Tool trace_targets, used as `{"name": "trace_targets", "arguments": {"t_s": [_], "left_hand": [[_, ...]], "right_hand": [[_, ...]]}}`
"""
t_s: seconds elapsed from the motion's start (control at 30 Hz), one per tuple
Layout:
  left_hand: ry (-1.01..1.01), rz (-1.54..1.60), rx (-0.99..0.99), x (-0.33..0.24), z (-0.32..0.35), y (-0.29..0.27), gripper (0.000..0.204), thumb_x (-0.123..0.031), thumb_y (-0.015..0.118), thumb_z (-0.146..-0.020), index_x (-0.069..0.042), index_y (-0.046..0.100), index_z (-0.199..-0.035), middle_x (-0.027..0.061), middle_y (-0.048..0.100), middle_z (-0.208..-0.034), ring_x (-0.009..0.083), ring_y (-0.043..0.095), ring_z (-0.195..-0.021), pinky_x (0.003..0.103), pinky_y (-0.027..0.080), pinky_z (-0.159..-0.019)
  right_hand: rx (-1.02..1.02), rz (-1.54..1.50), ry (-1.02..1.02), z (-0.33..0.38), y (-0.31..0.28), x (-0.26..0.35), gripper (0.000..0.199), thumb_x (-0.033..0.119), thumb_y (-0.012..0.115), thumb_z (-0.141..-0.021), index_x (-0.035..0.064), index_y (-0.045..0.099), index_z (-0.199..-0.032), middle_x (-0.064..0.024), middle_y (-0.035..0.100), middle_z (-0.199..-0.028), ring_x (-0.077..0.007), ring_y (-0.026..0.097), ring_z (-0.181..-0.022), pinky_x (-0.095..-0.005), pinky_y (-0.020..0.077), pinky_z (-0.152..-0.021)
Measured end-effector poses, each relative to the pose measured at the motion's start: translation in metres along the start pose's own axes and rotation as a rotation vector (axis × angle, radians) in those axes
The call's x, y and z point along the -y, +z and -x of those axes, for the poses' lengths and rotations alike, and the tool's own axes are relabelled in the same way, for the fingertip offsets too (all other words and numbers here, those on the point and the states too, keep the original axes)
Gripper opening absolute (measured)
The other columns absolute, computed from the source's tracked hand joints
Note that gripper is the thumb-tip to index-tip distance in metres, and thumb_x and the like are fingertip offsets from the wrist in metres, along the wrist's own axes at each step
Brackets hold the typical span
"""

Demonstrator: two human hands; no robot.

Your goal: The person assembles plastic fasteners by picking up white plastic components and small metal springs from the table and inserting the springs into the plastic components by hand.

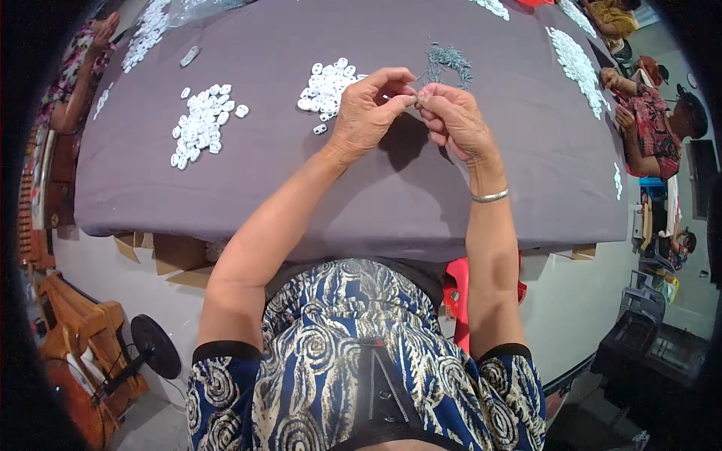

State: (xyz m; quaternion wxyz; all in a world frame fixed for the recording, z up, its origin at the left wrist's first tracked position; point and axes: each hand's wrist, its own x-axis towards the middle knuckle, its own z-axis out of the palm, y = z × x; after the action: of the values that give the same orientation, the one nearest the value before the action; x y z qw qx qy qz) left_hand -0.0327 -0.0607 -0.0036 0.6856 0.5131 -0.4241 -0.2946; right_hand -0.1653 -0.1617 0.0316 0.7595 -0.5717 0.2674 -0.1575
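Note:
Above the grey-covered table, my left hand (pixel 370 111) and my right hand (pixel 457 120) meet with their fingertips pinched together. A bit of something small and whitish shows between the left fingers, but its kind is hidden. Whatever the right thumb and forefinger pinch is too small to make out. Just left of my left hand lies a pile of small white plastic pieces (pixel 322 89), some with two dark holes; one single piece (pixel 320 129) sits nearer me. Beyond my right hand is a heap of thin, short, dark grey-green pins (pixel 449 60).
Farther left on the tablecloth (pixel 301 203) is another pile of white pieces (pixel 201 124). More white heaps (pixel 577 68) lie along the far and right edges. People sit at the left and right sides. Cardboard boxes (pixel 180 259) stand under the table; a black fan (pixel 156 346) is at lower left.

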Motion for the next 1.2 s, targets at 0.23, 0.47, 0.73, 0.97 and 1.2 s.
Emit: {"name": "trace_targets", "arguments": {"t_s": [0.23, 0.47, 0.73, 0.97, 1.2], "left_hand": [[-0.073, 0.119, 0.021, -0.001, -0.001, -0.002, 0.021, -0.005, 0.065, -0.085, -0.002, 0.062, -0.106, 0.0020, 0.064, -0.089, 0.0077, 0.058, -0.081, 0.022, 0.049, -0.070], [-0.135, 0.219, 0.038, 0.000, -0.004, -0.005, 0.019, -0.006, 0.064, -0.086, -0.002, 0.062, -0.105, 0.0016, 0.063, -0.088, 0.0093, 0.059, -0.078, 0.024, 0.049, -0.071], [-0.156, 0.359, 0.064, 0.005, -0.006, -0.007, 0.019, -0.007, 0.065, -0.086, -0.001, 0.063, -0.104, 0.0021, 0.064, -0.088, 0.0110, 0.060, -0.077, 0.026, 0.051, -0.072], [-0.182, 0.326, 0.011, 0.002, -0.005, -0.005, 0.018, -0.008, 0.066, -0.085, -0.002, 0.064, -0.102, 0.0017, 0.064, -0.086, 0.0106, 0.060, -0.076, 0.026, 0.050, -0.070], [-0.147, 0.255, 0.005, -0.001, -0.004, -0.002, 0.016, -0.009, 0.066, -0.085, -0.003, 0.064, -0.099, 0.0014, 0.064, -0.082, 0.0094, 0.059, -0.073, 0.024, 0.049, -0.069]], "right_hand": [[0.007, 0.073, -0.081, -0.001, -0.001, -0.001, 0.007, 0.013, 0.057, -0.090, 0.0067, 0.057, -0.087, 0.0063, 0.043, -0.065, -0.0001, 0.037, -0.049, -0.0153, 0.0328, -0.039], [-0.028, 0.204, -0.219, -0.003, 0.001, -0.005, 0.011, 0.014, 0.056, -0.090, 0.0049, 0.062, -0.087, 0.0061, 0.047, -0.062, -0.0003, 0.042, -0.051, -0.0167, 0.0371, -0.042], [-0.179, 0.555, -0.458, -0.007, 0.002, -0.011, 0.010, 0.011, 0.056, -0.087, 0.0022, 0.061, -0.088, 0.0025, 0.054, -0.068, -0.0051, 0.047, -0.063, -0.0227, 0.0407, -0.056], [-0.141, 0.504, -0.485, -0.008, 0.000, -0.012, 0.009, 0.009, 0.055, -0.089, 0.0014, 0.061, -0.090, 0.0038, 0.052, -0.066, -0.0028, 0.046, -0.057, -0.0198, 0.0378, -0.049], [-0.163, 0.512, -0.459, -0.010, -0.002, -0.016, 0.009, 0.010, 0.057, -0.088, 0.0011, 0.060, -0.087, 0.0039, 0.051, -0.065, -0.0033, 0.045, -0.058, -0.0203, 0.0383, -0.050]]}}
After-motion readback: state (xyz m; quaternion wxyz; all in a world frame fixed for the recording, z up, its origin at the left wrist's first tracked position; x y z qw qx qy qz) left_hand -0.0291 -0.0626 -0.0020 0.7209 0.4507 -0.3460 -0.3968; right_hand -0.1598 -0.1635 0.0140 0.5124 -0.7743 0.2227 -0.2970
